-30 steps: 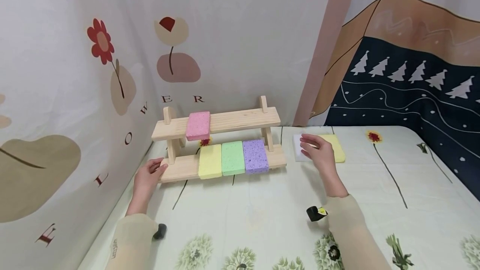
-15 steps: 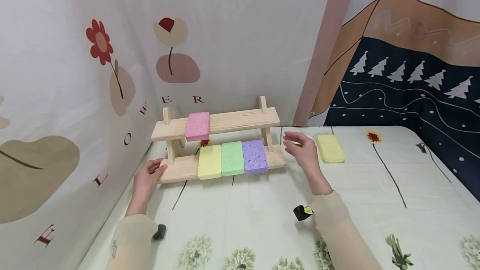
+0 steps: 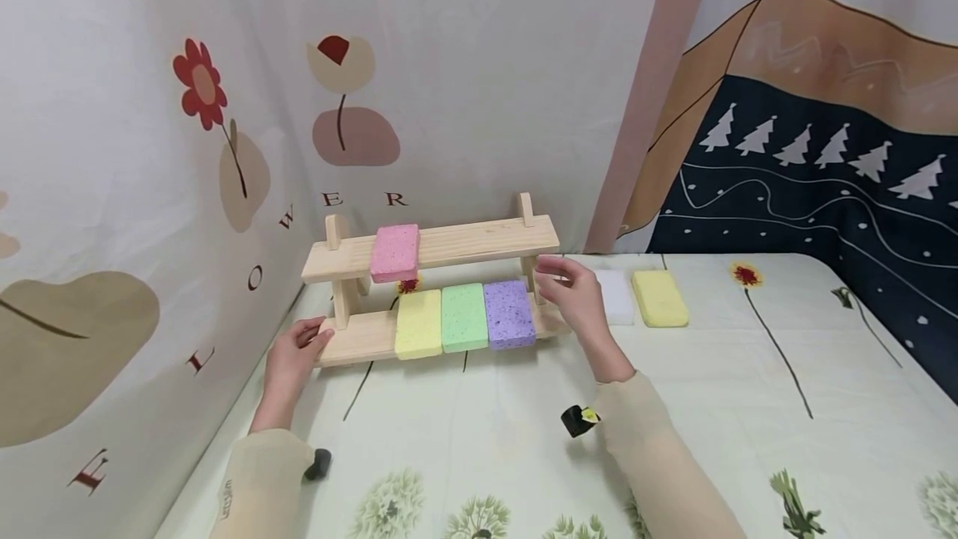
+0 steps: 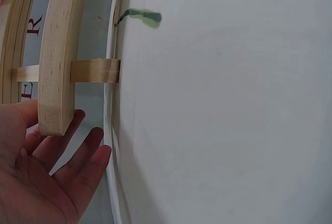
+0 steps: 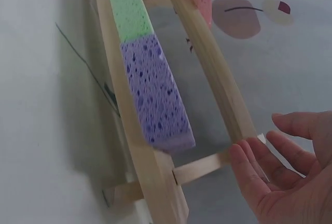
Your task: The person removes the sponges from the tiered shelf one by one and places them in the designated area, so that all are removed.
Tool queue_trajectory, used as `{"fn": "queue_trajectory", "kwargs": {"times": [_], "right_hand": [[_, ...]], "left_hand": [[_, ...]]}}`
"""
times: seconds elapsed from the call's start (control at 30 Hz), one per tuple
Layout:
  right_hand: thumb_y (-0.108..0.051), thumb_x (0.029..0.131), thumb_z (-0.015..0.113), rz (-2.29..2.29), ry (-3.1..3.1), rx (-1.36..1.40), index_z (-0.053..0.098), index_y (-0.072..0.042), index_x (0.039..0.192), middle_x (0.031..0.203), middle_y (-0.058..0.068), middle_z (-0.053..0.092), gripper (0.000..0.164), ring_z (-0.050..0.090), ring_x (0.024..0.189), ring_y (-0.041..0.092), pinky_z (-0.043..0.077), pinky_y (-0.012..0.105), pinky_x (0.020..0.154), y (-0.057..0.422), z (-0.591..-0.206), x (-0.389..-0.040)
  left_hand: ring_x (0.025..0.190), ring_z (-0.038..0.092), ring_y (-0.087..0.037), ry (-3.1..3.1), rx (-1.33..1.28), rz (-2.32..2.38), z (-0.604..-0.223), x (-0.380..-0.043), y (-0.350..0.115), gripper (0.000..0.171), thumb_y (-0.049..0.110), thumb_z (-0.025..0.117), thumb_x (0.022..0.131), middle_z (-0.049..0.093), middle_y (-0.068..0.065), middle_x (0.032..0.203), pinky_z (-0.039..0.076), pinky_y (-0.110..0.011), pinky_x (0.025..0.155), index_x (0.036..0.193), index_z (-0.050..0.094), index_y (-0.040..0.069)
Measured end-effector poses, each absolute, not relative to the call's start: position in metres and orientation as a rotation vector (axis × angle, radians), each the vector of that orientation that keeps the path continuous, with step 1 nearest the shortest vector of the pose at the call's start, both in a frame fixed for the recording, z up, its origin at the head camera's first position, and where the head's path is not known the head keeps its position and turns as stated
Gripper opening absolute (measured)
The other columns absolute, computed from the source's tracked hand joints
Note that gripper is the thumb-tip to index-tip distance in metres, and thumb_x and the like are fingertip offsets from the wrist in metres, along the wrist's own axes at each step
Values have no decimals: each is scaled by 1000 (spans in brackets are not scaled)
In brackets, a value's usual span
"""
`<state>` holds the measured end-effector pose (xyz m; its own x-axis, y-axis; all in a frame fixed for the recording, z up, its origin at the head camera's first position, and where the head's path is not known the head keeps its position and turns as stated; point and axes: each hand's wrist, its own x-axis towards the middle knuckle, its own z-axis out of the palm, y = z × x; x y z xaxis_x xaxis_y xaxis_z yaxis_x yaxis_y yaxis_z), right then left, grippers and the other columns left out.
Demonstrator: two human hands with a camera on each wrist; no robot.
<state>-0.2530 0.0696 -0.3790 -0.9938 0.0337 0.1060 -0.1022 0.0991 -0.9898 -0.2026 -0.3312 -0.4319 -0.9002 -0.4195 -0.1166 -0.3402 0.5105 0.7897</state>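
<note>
A two-tier wooden rack (image 3: 479,241) stands against the back cloth. My left hand (image 3: 293,353) grips the left end of its lower shelf, thumb on one side and fingers on the other, as the left wrist view shows. On that shelf lie a yellow sponge (image 3: 419,324), a green sponge (image 3: 465,318) and a purple sponge (image 3: 511,314) side by side. The upper shelf bears a pink sponge (image 3: 395,254). My right hand (image 3: 580,300) holds nothing, its fingers loosely bent beside the rack's right end. In the right wrist view they are close to the upper shelf's end; contact is unclear.
To the right of my right hand, a white sponge (image 3: 617,298), partly covered by it, lies beside another yellow sponge (image 3: 659,299) on the flower-printed tablecloth (image 3: 479,422). Printed cloth walls stand close behind and left of the rack.
My right hand has moved left from over the white sponge to the rack's right end, uncovering part of that sponge. The left hand, rack and sponges on it stay in place.
</note>
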Motion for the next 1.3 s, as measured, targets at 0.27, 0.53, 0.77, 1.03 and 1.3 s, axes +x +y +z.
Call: {"fn": "queue_trajectory", "kwargs": {"times": [0.27, 0.53, 0.77, 1.03, 1.3], "right_hand": [[-7, 94, 65, 2020, -2276, 141, 65, -1, 126, 126, 21, 68, 32, 69, 108, 34, 61, 29, 84, 47, -371, -254], [-8, 94, 66, 2089, -2226, 228, 63, 0, 128, 126, 20, 67, 35, 69, 109, 31, 60, 31, 87, 22, -365, -256], [-8, 95, 66, 2154, -2192, 348, 61, 0, 130, 126, 22, 65, 37, 69, 109, 36, 61, 28, 84, -4, -360, -260], [-12, 95, 68, 2196, -2213, 399, 58, -1, 134, 133, 24, 62, 42, 67, 114, 35, 60, 41, 90, -28, -354, -264], [-13, 95, 68, 2183, -2272, 433, 58, -5, 135, 134, 22, 61, 43, 66, 114, 36, 59, 43, 91, -46, -351, -264]], "left_hand": [[133, 52, -38, -2650, 662, -1355, -430, -201, -330, 48, 28, 55, 103, 52, -23, 146, 48, -49, 105, 145, 48, 7], [132, 53, -39, -2653, 626, -1324, -433, -203, -330, 47, 28, 56, 103, 53, -23, 146, 48, -50, 104, 145, 49, 6], [132, 53, -40, -2659, 599, -1301, -433, -202, -333, 46, 26, 56, 103, 53, -24, 145, 49, -51, 103, 143, 49, 5], [131, 53, -40, -2658, 609, -1323, -433, -202, -332, 47, 26, 56, 103, 53, -24, 145, 49, -50, 104, 144, 49, 5], [133, 52, -40, -2667, 625, -1325, -433, -202, -334, 47, 27, 56, 103, 52, -24, 146, 48, -51, 105, 144, 49, 6]]}}
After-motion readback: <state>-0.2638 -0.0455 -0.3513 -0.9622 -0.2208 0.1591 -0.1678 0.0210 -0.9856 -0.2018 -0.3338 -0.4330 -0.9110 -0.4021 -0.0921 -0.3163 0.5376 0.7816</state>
